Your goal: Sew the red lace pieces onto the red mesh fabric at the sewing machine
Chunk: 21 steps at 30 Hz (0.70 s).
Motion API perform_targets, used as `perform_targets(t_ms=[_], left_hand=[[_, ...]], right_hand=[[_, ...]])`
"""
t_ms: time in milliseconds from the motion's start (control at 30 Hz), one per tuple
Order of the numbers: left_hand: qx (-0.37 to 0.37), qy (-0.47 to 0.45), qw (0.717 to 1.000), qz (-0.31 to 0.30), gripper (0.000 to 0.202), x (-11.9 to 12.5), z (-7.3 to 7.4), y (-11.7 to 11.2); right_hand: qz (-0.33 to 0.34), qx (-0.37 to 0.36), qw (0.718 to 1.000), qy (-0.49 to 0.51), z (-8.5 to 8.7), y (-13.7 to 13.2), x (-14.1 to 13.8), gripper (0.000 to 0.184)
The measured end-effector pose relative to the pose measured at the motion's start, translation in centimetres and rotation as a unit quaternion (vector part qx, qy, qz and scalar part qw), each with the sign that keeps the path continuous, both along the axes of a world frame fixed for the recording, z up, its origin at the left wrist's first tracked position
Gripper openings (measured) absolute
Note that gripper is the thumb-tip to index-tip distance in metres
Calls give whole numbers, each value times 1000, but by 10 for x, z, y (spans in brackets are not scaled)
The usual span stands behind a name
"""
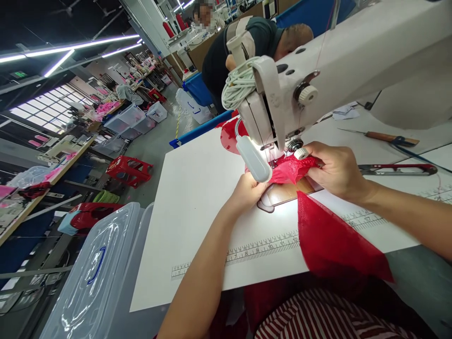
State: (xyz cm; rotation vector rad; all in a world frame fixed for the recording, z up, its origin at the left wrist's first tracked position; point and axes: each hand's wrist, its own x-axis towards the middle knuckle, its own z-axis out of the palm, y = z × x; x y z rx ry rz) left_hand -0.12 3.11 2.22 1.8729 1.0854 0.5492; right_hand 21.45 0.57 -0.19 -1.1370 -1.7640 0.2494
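Red lace fabric (291, 169) lies at the needle of a white sewing machine (339, 61). My right hand (335, 169) pinches its right end, thumb and fingers closed on the cloth. To the left of the needle, my left hand (250, 189) is closed at the fabric's near left edge; its fingertips are partly hidden behind the white lamp (253, 159). A larger red fabric piece (335, 240) hangs from the work area over the table's front edge. More red cloth (229, 136) lies behind the lamp.
On the white table (190, 197), with a printed ruler along its front, lie thread snips (399, 169) and a wooden-handled awl (388, 137) to the right. A clear lidded bin (95, 268) stands left of the table. Another person (243, 52) bends over behind the machine.
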Motion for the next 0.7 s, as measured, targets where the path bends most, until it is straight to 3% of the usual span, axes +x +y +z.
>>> perform_targets(t_ms=[100, 233, 300, 533, 700], left_hand=[[32, -1, 998, 49, 14, 8, -4, -6], [168, -3, 979, 114, 12, 14, -13, -10], [190, -2, 975, 116, 14, 13, -14, -9], [103, -56, 989, 90, 13, 9, -11, -2], [99, -32, 994, 35, 17, 8, -11, -2]], right_hand=[[-15, 67, 998, 2, 3, -1, -3, 19], [-1, 72, 997, -4, 6, -1, -6, 19], [1, 86, 996, -5, 6, -1, -6, 18], [-13, 82, 997, 10, 6, 0, -4, 6], [-17, -12, 1000, 10, 14, -4, -4, 10]])
